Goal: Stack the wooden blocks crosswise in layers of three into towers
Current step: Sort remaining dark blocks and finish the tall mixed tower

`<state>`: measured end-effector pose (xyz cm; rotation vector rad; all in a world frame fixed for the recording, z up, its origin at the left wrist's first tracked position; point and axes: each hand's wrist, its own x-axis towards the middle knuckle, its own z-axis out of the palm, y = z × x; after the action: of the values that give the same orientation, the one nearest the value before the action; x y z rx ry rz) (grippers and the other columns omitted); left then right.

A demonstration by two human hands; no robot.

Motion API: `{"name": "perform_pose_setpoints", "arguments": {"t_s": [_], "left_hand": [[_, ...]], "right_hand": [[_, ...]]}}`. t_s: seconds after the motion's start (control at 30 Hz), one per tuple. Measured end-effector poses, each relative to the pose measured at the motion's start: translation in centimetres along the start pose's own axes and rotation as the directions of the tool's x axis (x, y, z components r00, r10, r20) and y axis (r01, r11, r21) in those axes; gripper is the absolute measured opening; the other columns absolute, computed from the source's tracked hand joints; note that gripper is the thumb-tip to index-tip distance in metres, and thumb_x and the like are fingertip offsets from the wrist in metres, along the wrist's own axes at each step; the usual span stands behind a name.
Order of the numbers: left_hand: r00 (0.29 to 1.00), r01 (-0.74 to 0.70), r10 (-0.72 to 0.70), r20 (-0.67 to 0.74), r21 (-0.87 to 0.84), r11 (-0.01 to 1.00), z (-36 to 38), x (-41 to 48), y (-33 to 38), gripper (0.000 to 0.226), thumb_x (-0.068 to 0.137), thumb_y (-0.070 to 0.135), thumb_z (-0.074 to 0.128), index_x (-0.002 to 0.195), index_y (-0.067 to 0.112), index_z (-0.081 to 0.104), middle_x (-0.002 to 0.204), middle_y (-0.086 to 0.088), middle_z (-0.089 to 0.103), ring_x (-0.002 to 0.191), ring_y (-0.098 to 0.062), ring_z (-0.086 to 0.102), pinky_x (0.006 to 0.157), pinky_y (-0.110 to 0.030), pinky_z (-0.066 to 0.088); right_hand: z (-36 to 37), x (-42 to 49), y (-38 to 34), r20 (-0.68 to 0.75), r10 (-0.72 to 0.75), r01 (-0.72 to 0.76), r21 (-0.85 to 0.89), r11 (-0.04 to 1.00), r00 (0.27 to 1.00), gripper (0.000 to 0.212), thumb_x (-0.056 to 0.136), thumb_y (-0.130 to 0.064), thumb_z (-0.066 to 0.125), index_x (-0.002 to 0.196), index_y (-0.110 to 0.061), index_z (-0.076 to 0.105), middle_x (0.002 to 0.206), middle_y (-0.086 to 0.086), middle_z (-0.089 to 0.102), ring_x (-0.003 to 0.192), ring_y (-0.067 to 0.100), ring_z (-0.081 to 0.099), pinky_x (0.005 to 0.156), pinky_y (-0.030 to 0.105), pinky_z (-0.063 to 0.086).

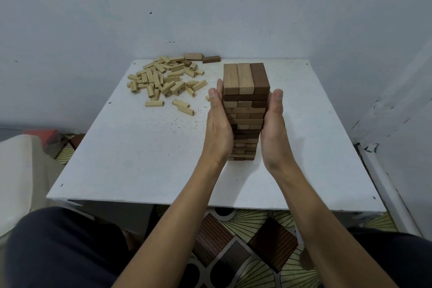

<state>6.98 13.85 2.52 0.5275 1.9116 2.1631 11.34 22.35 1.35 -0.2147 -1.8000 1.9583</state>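
The tower (245,110) stands upright on the white tabletop (140,159), right of its middle, and sits directly between the two hands. The left hand (218,124) lies flat against the tower's left side and the right hand (273,129) against its right side, palms turned inward and touching the wood from about the middle of the stack up to just under the top layer. Neither grip is closed. On the left the fingers are straight, with the thumb pointing up along the near corner. The right thumb points up too, though the right fingers are mostly hidden behind the stack, so the open grip there is judged from the flat palm.

The tower is many layers tall, with each layer laid crosswise to the one below. Its top layer has three blocks side by side running away from the viewer, two of them light brown and the right one dark brown. Below that, light and dark wood alternate irregularly, and the sides look roughly flush.

A loose pile of small pale blocks (163,79) lies scattered on the far left of the tabletop, well apart from the tower. Two larger brown blocks (202,57) lie at the far edge beside the wall.
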Motion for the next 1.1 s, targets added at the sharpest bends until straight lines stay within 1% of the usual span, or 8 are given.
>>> {"name": "perform_pose_setpoints", "arguments": {"t_s": [0.2, 0.37, 0.47, 0.73, 0.83, 0.9, 1.03, 1.1], "left_hand": [[1.0, 0.01, -0.01, 0.014, 0.012, 1.0, -0.4, 0.0, -2.2, 0.082, 0.093, 0.07, 0.007, 0.155, 0.023, 0.031, 0.156, 0.001, 0.042, 0.145, -0.007, 0.034, 0.122, -0.04, 0.026], [1.0, 0.012, -0.012, 0.025, 0.028, 1.0, -0.5, -0.1, -2.8, 0.105, 0.077, 0.092, 0.014, 0.156, 0.024, 0.031, 0.157, 0.001, 0.039, 0.147, -0.01, 0.031, 0.123, -0.043, 0.024], [0.999, 0.025, -0.026, 0.027, 0.016, 1.0, -0.5, 0.0, -3.2, 0.098, 0.082, 0.086, 0.013, 0.156, 0.024, 0.031, 0.157, 0.002, 0.039, 0.146, -0.01, 0.032, 0.123, -0.042, 0.025], [0.999, 0.031, -0.031, 0.03, 0.009, 0.999, -0.7, 0.1, -3.8, 0.09, 0.087, 0.079, 0.01, 0.155, 0.024, 0.032, 0.156, 0.002, 0.041, 0.145, -0.009, 0.034, 0.122, -0.042, 0.026], [0.998, 0.008, -0.008, 0.062, -0.006, 1.0, -0.8, -0.3, -4.1, 0.077, 0.099, 0.062, 0.002, 0.15, 0.02, 0.041, 0.146, 0.001, 0.053, 0.139, -0.008, 0.044, 0.12, -0.041, 0.031], [0.997, 0.016, -0.016, 0.075, -0.006, 1.0, -0.9, -0.5, -4.6, 0.075, 0.1, 0.058, 0.001, 0.149, 0.019, 0.043, 0.145, 0.001, 0.054, 0.138, -0.008, 0.045, 0.12, -0.04, 0.03], [0.994, 0.078, -0.079, 0.08, 0.015, 0.997, -1.2, -0.6, -5.8, 0.096, 0.086, 0.083, 0.008, 0.154, 0.021, 0.033, 0.156, 0.0, 0.041, 0.146, -0.011, 0.032, 0.123, -0.043, 0.022], [0.993, 0.086, -0.087, 0.085, 0.016, 0.996, -1.2, -0.6, -6.2, 0.094, 0.087, 0.08, 0.008, 0.155, 0.02, 0.032, 0.157, 0.0, 0.04, 0.147, -0.011, 0.031, 0.124, -0.043, 0.021]], "right_hand": [[-0.2, -0.6, 1.3, 0.006, 0.036, -0.036, 0.006, 0.999, 0.999, 0.099, 0.081, -0.09, 0.026, 0.156, -0.026, 0.03, 0.156, -0.005, 0.04, 0.145, 0.01, 0.034, 0.121, 0.046, 0.027], [0.0, -1.0, 1.5, 0.011, 0.04, -0.04, 0.008, 0.999, 0.999, 0.099, 0.08, -0.09, 0.027, 0.155, -0.026, 0.03, 0.153, -0.007, 0.044, 0.143, 0.008, 0.038, 0.12, 0.045, 0.028], [0.0, -1.1, 1.6, -0.004, 0.046, -0.046, 0.011, 0.999, 0.999, 0.096, 0.081, -0.089, 0.026, 0.156, -0.029, 0.027, 0.155, -0.011, 0.041, 0.143, 0.003, 0.035, 0.122, 0.042, 0.027], [0.1, -1.1, 2.0, -0.015, 0.057, -0.057, 0.004, 0.998, 0.998, 0.103, 0.076, -0.093, 0.028, 0.157, -0.03, 0.026, 0.157, -0.011, 0.038, 0.145, 0.004, 0.032, 0.122, 0.043, 0.026], [-0.1, -1.1, 2.4, -0.015, 0.075, -0.075, 0.005, 0.997, 0.997, 0.102, 0.076, -0.094, 0.027, 0.156, -0.031, 0.026, 0.157, -0.01, 0.038, 0.146, 0.007, 0.032, 0.121, 0.045, 0.026], [-0.2, -1.2, 2.9, -0.009, 0.095, -0.095, -0.001, 0.996, 0.995, 0.101, 0.077, -0.093, 0.026, 0.156, -0.031, 0.027, 0.157, -0.007, 0.039, 0.146, 0.01, 0.033, 0.121, 0.048, 0.027], [-0.2, -1.9, 3.7, -0.019, 0.119, -0.119, -0.006, 0.993, 0.993, 0.1, 0.076, -0.094, 0.026, 0.156, -0.033, 0.028, 0.157, -0.009, 0.038, 0.146, 0.007, 0.032, 0.121, 0.047, 0.027], [-0.2, -2.1, 3.9, -0.023, 0.116, -0.116, -0.001, 0.993, 0.993, 0.101, 0.076, -0.093, 0.027, 0.156, -0.031, 0.027, 0.157, -0.01, 0.038, 0.145, 0.005, 0.032, 0.121, 0.045, 0.027]]}}
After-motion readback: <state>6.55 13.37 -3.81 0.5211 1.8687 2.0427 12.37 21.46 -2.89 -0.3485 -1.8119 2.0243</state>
